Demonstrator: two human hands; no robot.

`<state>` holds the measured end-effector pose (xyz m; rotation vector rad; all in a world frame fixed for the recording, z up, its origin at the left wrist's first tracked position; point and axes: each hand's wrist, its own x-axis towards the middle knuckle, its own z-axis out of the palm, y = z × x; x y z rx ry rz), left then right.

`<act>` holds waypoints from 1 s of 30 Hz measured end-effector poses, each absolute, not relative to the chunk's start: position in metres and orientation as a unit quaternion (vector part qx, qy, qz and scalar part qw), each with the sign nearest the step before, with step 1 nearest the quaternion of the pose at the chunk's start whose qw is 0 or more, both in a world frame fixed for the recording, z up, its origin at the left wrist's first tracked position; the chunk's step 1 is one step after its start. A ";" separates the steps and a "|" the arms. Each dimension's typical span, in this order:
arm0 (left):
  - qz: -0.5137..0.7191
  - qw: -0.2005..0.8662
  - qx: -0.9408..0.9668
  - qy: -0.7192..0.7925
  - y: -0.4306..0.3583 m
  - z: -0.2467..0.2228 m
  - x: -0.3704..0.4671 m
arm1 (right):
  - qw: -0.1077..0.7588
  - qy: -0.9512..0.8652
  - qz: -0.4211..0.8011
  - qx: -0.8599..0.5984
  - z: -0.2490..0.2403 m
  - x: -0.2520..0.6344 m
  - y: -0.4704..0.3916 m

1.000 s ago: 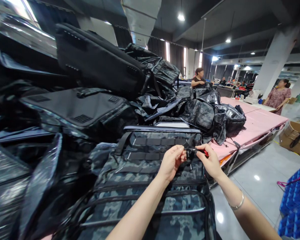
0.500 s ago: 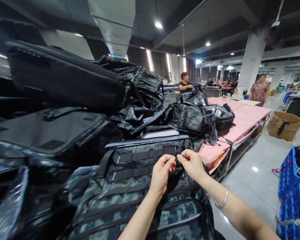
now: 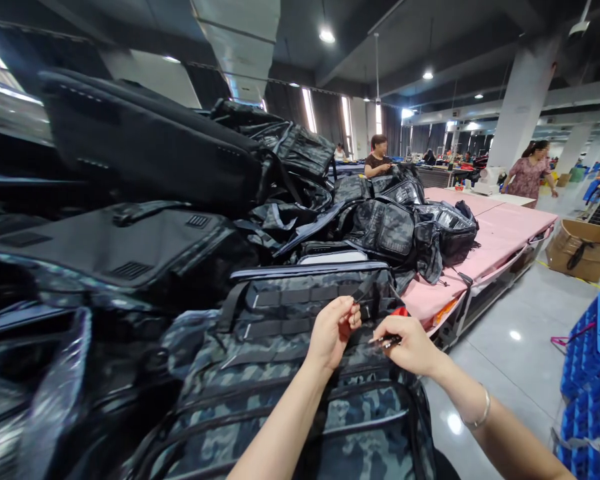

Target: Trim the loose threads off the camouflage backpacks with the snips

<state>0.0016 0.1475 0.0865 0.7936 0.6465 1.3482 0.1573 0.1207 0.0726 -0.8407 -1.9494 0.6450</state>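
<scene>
Left hand [image 3: 333,331] pinched shut on a narrow black webbing strap [image 3: 364,291] at the top right of the grey camouflage fabric backpack [image 3: 300,373]. Right hand [image 3: 409,343] just beside, lower right, closed around small red-handled metal snips [image 3: 391,331], blades pointing left towards the strap. Strap running up and right from the pinch; right hand nearer its free length.

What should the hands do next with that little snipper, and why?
Probably bring the right hand with its red-handled snips back up to the black strap that the left hand pinches on the camouflage backpack; the snips sit just below it.
</scene>
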 end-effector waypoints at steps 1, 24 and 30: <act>0.593 0.672 0.344 0.281 0.149 0.086 0.001 | 0.464 -0.769 0.259 -0.356 0.071 0.159 0.122; 0.475 0.194 0.675 0.530 0.157 0.073 0.006 | 0.380 -0.659 0.218 -0.612 0.093 0.144 0.169; 0.511 0.330 0.608 0.511 0.170 0.070 0.010 | 0.360 -0.676 0.228 -0.600 0.091 0.148 0.177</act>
